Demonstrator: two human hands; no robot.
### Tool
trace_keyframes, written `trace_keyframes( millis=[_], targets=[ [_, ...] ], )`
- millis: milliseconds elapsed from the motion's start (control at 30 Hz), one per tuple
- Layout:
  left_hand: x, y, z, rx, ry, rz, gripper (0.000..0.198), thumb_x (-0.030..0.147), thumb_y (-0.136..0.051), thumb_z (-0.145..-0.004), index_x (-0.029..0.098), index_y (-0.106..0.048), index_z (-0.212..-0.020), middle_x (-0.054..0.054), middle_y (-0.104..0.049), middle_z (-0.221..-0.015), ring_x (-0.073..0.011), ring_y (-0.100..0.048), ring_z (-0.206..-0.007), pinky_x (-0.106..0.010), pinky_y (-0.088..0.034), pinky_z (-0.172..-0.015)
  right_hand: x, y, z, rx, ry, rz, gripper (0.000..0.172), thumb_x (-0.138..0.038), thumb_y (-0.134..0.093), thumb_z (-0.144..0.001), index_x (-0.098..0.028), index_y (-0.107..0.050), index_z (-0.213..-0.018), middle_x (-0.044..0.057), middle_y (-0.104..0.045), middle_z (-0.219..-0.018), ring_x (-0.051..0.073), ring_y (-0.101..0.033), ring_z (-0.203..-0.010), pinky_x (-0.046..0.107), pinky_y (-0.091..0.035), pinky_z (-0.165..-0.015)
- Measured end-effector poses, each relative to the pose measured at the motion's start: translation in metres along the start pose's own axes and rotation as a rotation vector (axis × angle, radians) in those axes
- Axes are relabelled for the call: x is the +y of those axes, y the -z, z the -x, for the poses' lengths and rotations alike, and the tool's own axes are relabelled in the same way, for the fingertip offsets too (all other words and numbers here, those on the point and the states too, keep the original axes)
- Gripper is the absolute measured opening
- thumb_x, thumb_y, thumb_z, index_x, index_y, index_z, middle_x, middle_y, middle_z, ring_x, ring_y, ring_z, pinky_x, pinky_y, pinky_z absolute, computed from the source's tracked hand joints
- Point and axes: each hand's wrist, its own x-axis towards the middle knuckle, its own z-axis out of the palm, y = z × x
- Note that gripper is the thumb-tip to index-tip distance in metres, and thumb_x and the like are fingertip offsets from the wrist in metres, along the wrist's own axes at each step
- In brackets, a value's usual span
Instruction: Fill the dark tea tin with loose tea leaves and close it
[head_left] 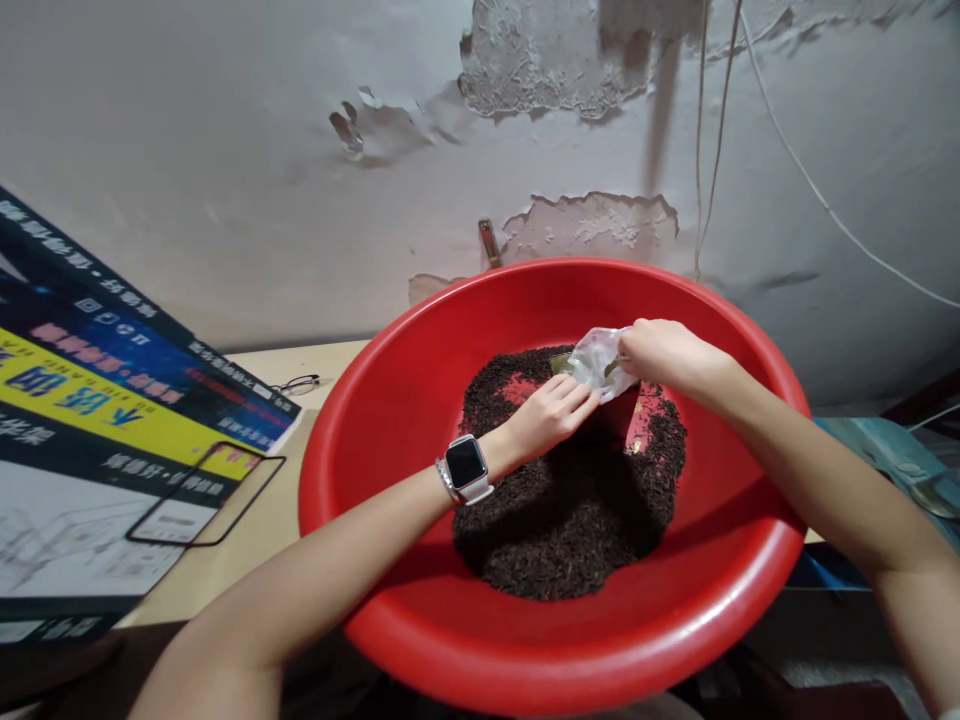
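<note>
A clear plastic bag (597, 358) is held over the big red basin (405, 400), with something greenish at its left side. My left hand (551, 412), a watch on its wrist, is closed on the bag's lower left edge. At the bag's right end, my right hand (660, 350) pinches it with curled fingers. Below both hands, dark loose material like dried tea leaves (555, 540) covers the basin's bottom. A reddish surface with yellow marks (640, 425) shows among it, under the bag; I cannot make out whether it is a packet or the basin's print.
Printed boxes (112, 400) stand at the left on a light wooden table (300, 440), beside a pair of glasses (296, 384). Behind the basin is a wall (262, 180) with peeling plaster. White cables (817, 185) hang at the right. A bluish-green item (892, 465) lies right of the basin.
</note>
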Motion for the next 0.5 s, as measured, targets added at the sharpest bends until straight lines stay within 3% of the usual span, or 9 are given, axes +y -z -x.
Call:
trace_keyframes(
  millis=[100,200,300,367,500],
  targets=[
    [0.004,0.003,-0.001,0.070,0.051,-0.050,0.033,0.013,-0.028,-0.099,0.012,-0.060,-0.104,-0.011,-0.063,-0.090,-0.0219,-0.056,-0.088,-0.038,-0.048,-0.084,0.008,0.002,0.002,0.062,-0.075,-0.001,0.018,-0.008,-0.056,-0.081,-0.012,-0.067,-0.095,0.017,-0.069,-0.087,0.028,-0.067,-0.078,0.031,-0.043,-0.062],
    [-0.001,0.000,-0.004,0.169,0.224,0.060,0.024,0.012,-0.034,-0.096,0.014,-0.058,-0.091,-0.011,-0.061,-0.096,-0.0216,-0.055,-0.093,-0.036,-0.049,-0.083,0.009,0.005,0.004,0.123,-0.062,0.001,0.055,-0.011,-0.065,-0.078,-0.014,-0.050,-0.131,0.016,-0.070,-0.098,0.029,-0.067,-0.087,0.030,-0.044,-0.064],
    [-0.013,-0.003,-0.008,0.149,0.242,0.172,0.022,0.007,-0.035,-0.093,0.017,-0.055,-0.094,-0.005,-0.062,-0.096,-0.0166,-0.059,-0.090,-0.040,-0.043,-0.098,0.010,0.005,0.003,0.126,-0.033,0.027,0.084,-0.018,-0.070,-0.076,-0.018,-0.026,-0.148,0.015,-0.068,-0.108,0.029,-0.066,-0.095,0.030,-0.045,-0.067],
    [-0.020,0.000,-0.009,0.085,0.215,0.102,0.025,0.004,-0.034,-0.092,0.016,-0.055,-0.099,-0.002,-0.063,-0.087,-0.0156,-0.061,-0.084,-0.044,-0.037,-0.104,0.014,0.003,0.001,0.113,0.006,0.031,0.088,-0.021,-0.071,-0.076,-0.021,-0.023,-0.149,0.015,-0.066,-0.117,0.029,-0.065,-0.100,0.031,-0.046,-0.070],
    [-0.024,0.020,-0.008,0.008,0.127,-0.192,0.031,0.005,-0.038,-0.091,0.016,-0.060,-0.111,-0.008,-0.067,-0.089,-0.0204,-0.062,-0.091,-0.038,-0.037,-0.092,0.031,0.001,-0.008,0.057,-0.052,-0.008,0.075,-0.034,-0.073,-0.074,-0.023,-0.041,-0.141,0.013,-0.066,-0.116,0.029,-0.066,-0.098,0.033,-0.048,-0.073]
  ],
)
